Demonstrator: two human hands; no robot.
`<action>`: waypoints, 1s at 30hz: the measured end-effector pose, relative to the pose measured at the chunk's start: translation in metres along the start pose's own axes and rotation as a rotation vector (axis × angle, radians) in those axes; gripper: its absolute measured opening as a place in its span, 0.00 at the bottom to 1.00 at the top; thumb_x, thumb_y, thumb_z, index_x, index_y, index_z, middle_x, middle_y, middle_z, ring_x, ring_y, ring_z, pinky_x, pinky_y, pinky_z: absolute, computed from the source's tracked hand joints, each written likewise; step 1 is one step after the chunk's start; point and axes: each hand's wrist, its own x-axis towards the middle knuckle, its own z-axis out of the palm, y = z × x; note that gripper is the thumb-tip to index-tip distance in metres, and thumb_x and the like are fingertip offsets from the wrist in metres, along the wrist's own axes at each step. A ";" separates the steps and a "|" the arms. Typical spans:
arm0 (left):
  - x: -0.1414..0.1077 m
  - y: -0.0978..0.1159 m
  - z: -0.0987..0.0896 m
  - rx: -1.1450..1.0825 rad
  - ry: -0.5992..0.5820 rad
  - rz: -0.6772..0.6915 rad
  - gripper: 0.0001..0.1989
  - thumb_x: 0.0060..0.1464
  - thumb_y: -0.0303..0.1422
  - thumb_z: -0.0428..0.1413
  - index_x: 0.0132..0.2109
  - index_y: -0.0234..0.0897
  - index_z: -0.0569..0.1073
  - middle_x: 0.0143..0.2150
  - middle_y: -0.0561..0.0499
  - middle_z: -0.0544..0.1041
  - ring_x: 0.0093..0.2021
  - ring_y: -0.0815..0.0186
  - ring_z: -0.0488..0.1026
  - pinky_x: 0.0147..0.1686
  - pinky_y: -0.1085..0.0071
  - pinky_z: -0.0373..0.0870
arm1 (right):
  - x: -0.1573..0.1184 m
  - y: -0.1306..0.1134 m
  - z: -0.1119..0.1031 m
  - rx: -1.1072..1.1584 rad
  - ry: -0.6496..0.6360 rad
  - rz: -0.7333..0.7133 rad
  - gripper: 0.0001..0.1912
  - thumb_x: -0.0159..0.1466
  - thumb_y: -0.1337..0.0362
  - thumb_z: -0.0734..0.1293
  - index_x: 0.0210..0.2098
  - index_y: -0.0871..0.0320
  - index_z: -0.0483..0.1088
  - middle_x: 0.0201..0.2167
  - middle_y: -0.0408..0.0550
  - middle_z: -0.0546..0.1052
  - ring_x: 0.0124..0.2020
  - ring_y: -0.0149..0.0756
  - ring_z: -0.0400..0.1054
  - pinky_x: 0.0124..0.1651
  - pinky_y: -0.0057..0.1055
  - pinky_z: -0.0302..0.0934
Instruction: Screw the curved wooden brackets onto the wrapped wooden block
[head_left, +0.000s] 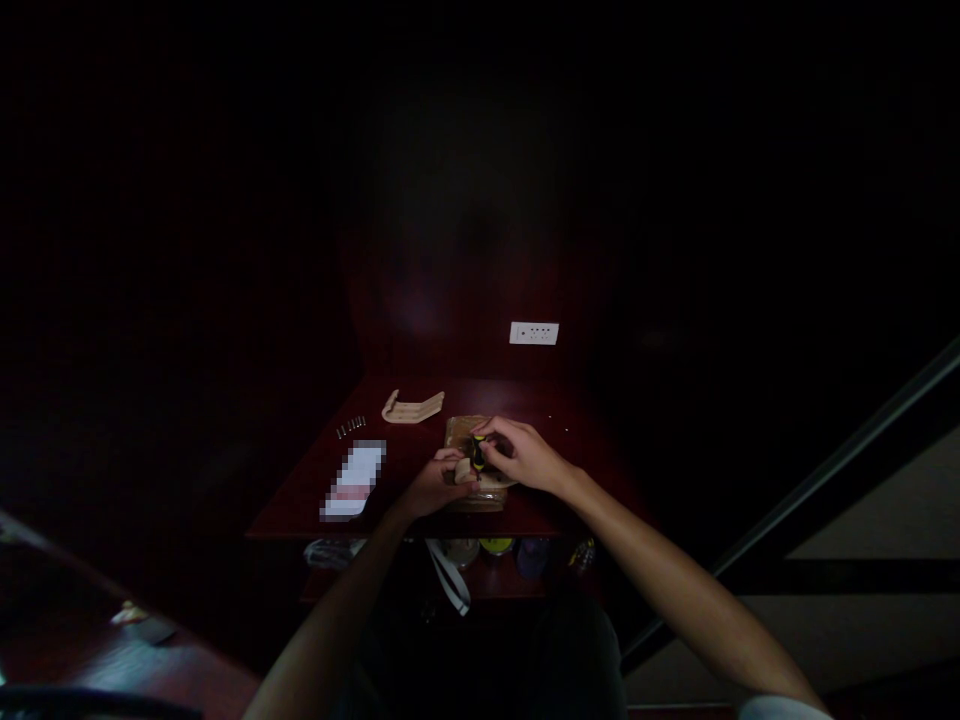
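My right hand (517, 452) is closed around a small black and yellow screwdriver (478, 455), which stands roughly upright over a light wooden piece (496, 481). On the left side of that piece, my left hand (441, 482) grips its raised, rounded end. Under both hands lies a brown, plastic-wrapped pad (459, 430). The screwdriver's tip is too small to make out. Farther back on the dark red table (405, 390) rests a second wooden piece (412, 410) with upturned ends.
Several small screws (351, 427) lie in a row at the table's left. Nearer is a blurred white sheet or packet (355, 482). A white socket (534, 333) sits on the back wall. Below the tabletop, a shelf holds a white strap (450, 578) and a yellow-green round item (496, 546).
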 end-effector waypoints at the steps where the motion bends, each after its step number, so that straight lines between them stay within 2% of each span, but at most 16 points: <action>1: 0.000 0.000 0.000 0.003 -0.002 0.005 0.17 0.43 0.46 0.62 0.35 0.39 0.79 0.49 0.48 0.68 0.53 0.59 0.63 0.55 0.68 0.60 | 0.000 0.001 0.000 -0.002 0.005 0.011 0.08 0.63 0.67 0.62 0.42 0.57 0.67 0.42 0.50 0.73 0.40 0.34 0.69 0.43 0.32 0.64; 5: 0.000 -0.001 0.001 -0.004 0.002 0.017 0.17 0.44 0.46 0.62 0.36 0.39 0.79 0.49 0.47 0.68 0.53 0.59 0.64 0.55 0.69 0.61 | -0.001 0.001 0.001 -0.011 0.039 0.026 0.06 0.63 0.65 0.63 0.40 0.57 0.67 0.39 0.50 0.73 0.36 0.34 0.69 0.39 0.31 0.65; 10: 0.000 -0.004 0.002 -0.010 0.027 -0.006 0.16 0.42 0.45 0.63 0.36 0.39 0.79 0.50 0.47 0.68 0.53 0.59 0.63 0.55 0.68 0.61 | 0.000 -0.003 0.001 -0.008 0.006 0.006 0.09 0.62 0.67 0.63 0.42 0.56 0.67 0.43 0.51 0.73 0.44 0.37 0.68 0.45 0.34 0.64; 14: 0.000 -0.004 0.002 -0.003 0.023 0.010 0.16 0.43 0.45 0.62 0.36 0.38 0.79 0.50 0.46 0.67 0.53 0.59 0.64 0.55 0.67 0.61 | -0.001 -0.002 0.001 -0.007 -0.006 0.040 0.09 0.62 0.66 0.63 0.43 0.57 0.67 0.38 0.48 0.73 0.37 0.34 0.69 0.41 0.31 0.65; 18: -0.001 -0.003 0.001 0.003 0.016 0.035 0.18 0.43 0.47 0.62 0.36 0.38 0.79 0.49 0.46 0.68 0.53 0.58 0.64 0.55 0.68 0.60 | -0.003 0.003 0.001 -0.016 0.042 0.052 0.07 0.62 0.63 0.64 0.39 0.57 0.66 0.36 0.47 0.71 0.33 0.32 0.68 0.36 0.29 0.64; 24: 0.000 -0.004 0.000 0.007 0.006 0.012 0.20 0.42 0.49 0.62 0.37 0.38 0.79 0.51 0.46 0.67 0.54 0.57 0.64 0.55 0.67 0.61 | -0.003 0.002 0.002 0.039 0.012 0.023 0.10 0.62 0.67 0.63 0.43 0.56 0.65 0.42 0.49 0.72 0.39 0.33 0.68 0.42 0.31 0.64; 30: -0.001 -0.005 0.001 -0.001 0.002 0.012 0.20 0.43 0.47 0.62 0.38 0.37 0.79 0.51 0.46 0.66 0.55 0.57 0.64 0.55 0.69 0.60 | -0.002 0.003 0.001 0.020 0.019 0.038 0.08 0.63 0.64 0.63 0.42 0.57 0.66 0.37 0.48 0.72 0.35 0.32 0.69 0.39 0.30 0.65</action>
